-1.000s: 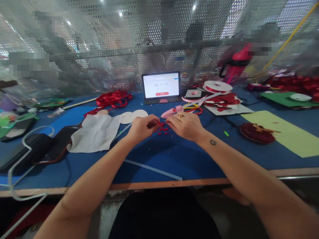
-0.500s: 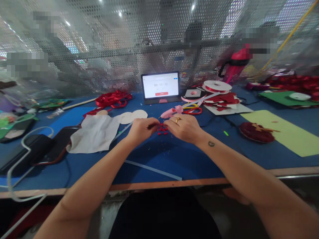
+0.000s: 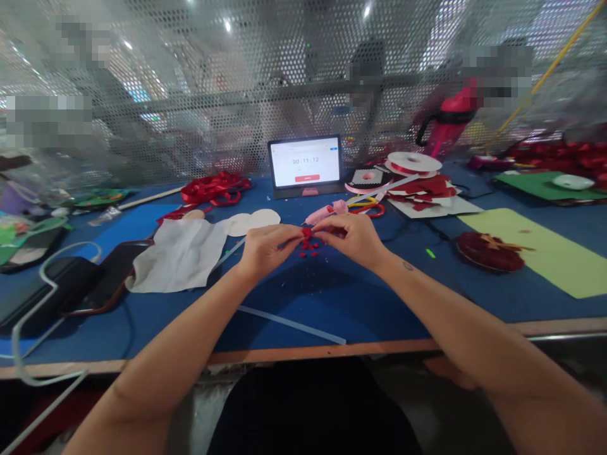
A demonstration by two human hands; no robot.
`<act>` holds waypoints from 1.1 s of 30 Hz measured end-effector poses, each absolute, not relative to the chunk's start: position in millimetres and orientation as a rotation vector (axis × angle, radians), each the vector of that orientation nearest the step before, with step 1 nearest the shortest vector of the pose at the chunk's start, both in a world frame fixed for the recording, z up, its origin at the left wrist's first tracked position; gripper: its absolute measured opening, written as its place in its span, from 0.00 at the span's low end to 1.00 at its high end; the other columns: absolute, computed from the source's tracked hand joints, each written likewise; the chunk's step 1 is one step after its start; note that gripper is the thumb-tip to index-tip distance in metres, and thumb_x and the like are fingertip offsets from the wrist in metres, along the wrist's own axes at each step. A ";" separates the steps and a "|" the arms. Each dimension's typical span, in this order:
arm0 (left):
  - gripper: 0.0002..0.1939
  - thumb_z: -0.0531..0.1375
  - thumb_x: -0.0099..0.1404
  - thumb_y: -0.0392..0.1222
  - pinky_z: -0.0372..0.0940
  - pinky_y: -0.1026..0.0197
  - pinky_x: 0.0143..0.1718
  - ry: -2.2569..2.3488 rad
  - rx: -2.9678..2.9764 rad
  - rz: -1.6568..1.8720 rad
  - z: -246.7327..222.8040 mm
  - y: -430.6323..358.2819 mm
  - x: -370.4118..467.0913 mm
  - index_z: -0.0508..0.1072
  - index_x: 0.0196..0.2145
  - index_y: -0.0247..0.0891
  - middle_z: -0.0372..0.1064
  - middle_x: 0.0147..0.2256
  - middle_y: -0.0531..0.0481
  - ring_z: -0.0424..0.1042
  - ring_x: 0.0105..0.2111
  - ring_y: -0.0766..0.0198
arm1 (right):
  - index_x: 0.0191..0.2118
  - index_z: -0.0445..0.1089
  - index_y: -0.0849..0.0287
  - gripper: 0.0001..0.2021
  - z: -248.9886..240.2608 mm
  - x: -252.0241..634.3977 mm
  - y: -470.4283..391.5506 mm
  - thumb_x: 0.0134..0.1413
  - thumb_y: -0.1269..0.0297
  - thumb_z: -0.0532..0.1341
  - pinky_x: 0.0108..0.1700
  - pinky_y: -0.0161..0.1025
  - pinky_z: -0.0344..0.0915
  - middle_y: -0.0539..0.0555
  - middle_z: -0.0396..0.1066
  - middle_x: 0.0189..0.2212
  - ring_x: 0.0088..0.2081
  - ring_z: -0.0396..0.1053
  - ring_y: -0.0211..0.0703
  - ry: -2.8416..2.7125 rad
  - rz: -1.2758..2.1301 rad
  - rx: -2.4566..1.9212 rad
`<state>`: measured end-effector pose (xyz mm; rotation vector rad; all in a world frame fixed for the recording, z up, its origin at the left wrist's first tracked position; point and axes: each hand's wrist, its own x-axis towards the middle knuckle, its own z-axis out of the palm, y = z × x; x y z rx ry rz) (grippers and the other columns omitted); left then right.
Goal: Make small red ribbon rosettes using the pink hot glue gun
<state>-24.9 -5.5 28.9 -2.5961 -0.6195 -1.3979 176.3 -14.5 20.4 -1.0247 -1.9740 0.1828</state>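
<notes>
Between my two hands, over the middle of the table, is a small red piece [image 3: 307,233], perhaps folded ribbon. My left hand [image 3: 269,248] pinches it from the left with thumb and fingers. From the other side my right hand [image 3: 349,239] grips its right edge between thumb and forefinger. Several tiny red pieces [image 3: 309,254] lie on the blue table just below the fingertips. A pink glue gun [image 3: 325,213] rests right behind my right hand, its rear end close to scissors with yellow and red handles [image 3: 374,209].
White fabric [image 3: 183,256] and white discs [image 3: 264,219] lie left, beside phones [image 3: 114,278] and a white cable. A clear glue stick [image 3: 294,325] lies near the front edge. Ribbon spools [image 3: 412,164], a dark red round piece [image 3: 490,249] and yellow paper [image 3: 545,253] are right. A tablet [image 3: 306,165] stands behind.
My right hand has turned slightly and its fingers have shifted, so more of the red piece shows between the fingertips. My left hand's fingers have straightened a little.
</notes>
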 end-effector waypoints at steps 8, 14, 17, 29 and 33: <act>0.04 0.58 0.60 0.34 0.68 0.70 0.33 -0.592 -2.645 -1.369 28.2 -5.4 -23.7 0.74 0.31 0.35 0.75 0.30 0.49 0.73 0.32 0.69 | 0.33 0.75 0.61 0.08 19.5 172.0 -18.5 0.48 0.63 0.62 0.26 0.31 0.59 0.50 0.73 0.23 0.22 0.65 0.33 -1.897 0.394 -0.927; 0.04 0.57 0.60 0.33 0.68 0.69 0.34 -0.550 -2.645 -1.360 29.8 -6.5 -22.7 0.73 0.30 0.35 0.74 0.30 0.49 0.73 0.32 0.69 | 0.33 0.75 0.59 0.07 18.9 172.6 -17.9 0.48 0.63 0.62 0.28 0.32 0.60 0.50 0.75 0.25 0.24 0.67 0.34 -1.929 0.308 -0.925; 0.05 0.57 0.60 0.33 0.68 0.68 0.34 -0.549 -2.657 -1.351 29.5 -6.4 -22.8 0.73 0.31 0.35 0.74 0.31 0.48 0.73 0.32 0.68 | 0.33 0.74 0.59 0.06 18.8 173.3 -17.2 0.49 0.64 0.61 0.29 0.32 0.59 0.50 0.75 0.26 0.25 0.67 0.34 -1.952 0.259 -0.927; 0.05 0.57 0.60 0.34 0.68 0.68 0.33 -0.654 -2.699 -1.433 31.1 -8.2 -20.5 0.73 0.29 0.36 0.74 0.28 0.50 0.72 0.30 0.69 | 0.31 0.74 0.59 0.07 19.4 174.0 -17.7 0.50 0.63 0.60 0.27 0.31 0.57 0.49 0.73 0.25 0.22 0.62 0.31 -1.962 0.246 -0.941; 0.05 0.57 0.60 0.34 0.67 0.69 0.32 -0.679 -2.694 -1.424 31.0 -8.7 -20.6 0.73 0.29 0.36 0.74 0.28 0.50 0.72 0.30 0.70 | 0.33 0.73 0.59 0.08 19.8 174.4 -17.8 0.51 0.62 0.59 0.27 0.31 0.57 0.50 0.73 0.26 0.22 0.61 0.31 -1.976 0.286 -0.950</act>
